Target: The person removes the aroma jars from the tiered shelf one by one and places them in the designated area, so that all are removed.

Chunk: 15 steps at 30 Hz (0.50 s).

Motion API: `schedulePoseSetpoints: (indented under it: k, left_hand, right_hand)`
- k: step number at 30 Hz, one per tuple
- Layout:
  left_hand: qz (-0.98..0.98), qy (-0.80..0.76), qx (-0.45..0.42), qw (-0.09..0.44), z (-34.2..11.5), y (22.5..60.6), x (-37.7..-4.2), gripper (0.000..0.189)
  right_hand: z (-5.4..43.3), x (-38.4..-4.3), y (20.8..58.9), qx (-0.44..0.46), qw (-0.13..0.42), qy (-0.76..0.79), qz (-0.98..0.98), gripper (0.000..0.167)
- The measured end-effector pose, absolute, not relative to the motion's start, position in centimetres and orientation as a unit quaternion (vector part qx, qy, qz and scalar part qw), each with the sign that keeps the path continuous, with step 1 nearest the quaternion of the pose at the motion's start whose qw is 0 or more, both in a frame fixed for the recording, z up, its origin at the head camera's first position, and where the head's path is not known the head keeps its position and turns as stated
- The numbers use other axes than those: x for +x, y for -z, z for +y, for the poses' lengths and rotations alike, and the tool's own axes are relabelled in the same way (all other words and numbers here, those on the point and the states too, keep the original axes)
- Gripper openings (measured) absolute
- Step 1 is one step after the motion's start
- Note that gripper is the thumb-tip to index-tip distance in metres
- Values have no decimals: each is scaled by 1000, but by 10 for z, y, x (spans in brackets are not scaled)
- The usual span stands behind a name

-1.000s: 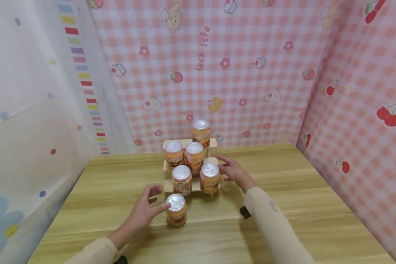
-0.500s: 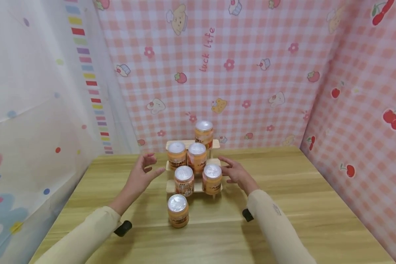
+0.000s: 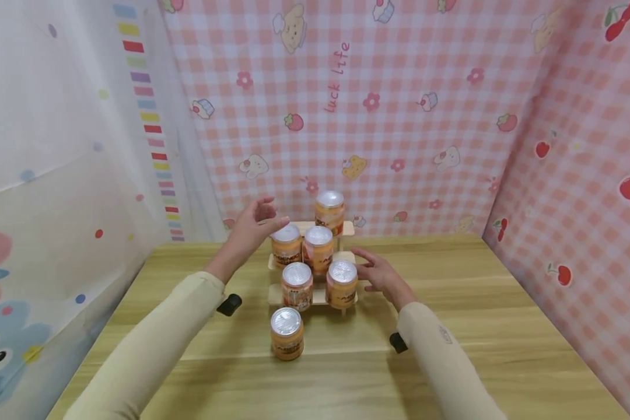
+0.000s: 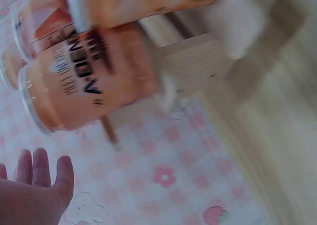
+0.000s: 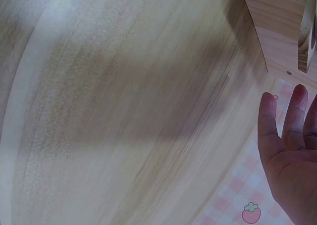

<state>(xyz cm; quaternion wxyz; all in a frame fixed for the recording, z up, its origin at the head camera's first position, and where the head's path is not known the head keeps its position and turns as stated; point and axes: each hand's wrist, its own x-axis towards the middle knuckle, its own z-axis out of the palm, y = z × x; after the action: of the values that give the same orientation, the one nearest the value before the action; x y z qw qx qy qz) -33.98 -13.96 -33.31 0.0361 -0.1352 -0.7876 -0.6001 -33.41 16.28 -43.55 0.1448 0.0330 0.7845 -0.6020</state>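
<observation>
My left hand point(image 3: 251, 228) is raised at the upper left of a three-tier wooden rack point(image 3: 319, 296), fingers loosely spread and holding nothing. Its thumb overlaps the silver lid of the left middle-tier can point(image 3: 286, 249) in the head view; the left wrist view shows a gap between the fingers point(image 4: 41, 168) and that orange can point(image 4: 89, 81). My right hand point(image 3: 382, 278) stays at the rack's right side, fingers relaxed, close to the right can on the lowest tier point(image 3: 342, 289). In the right wrist view, its fingers point(image 5: 268, 106) extend beside the rack's wooden side point(image 5: 277, 27).
Another can point(image 3: 318, 251) shares the middle tier, one point(image 3: 329, 213) stands on top, and one point(image 3: 297, 287) is at lower left. A single can point(image 3: 287, 335) stands on the wooden table point(image 3: 346, 379) in front. Pink checked cloth point(image 3: 388, 134) hangs behind.
My left hand has left the front can on the table and moved up and away to the rack's upper left. The right hand holds nearly still. The view has shifted slightly.
</observation>
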Motion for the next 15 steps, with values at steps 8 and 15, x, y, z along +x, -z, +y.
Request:
schedulePoseSetpoints:
  k: [8,15]
  left_hand:
    - [-793,588,-158,9,-100,309,-366,71]
    - [-803,572,-165,-10,-84,303,-384,74]
  right_hand:
    - [166,-335,438,44,143,603,783,51]
    - [165,-335,438,35,139,602,786,53]
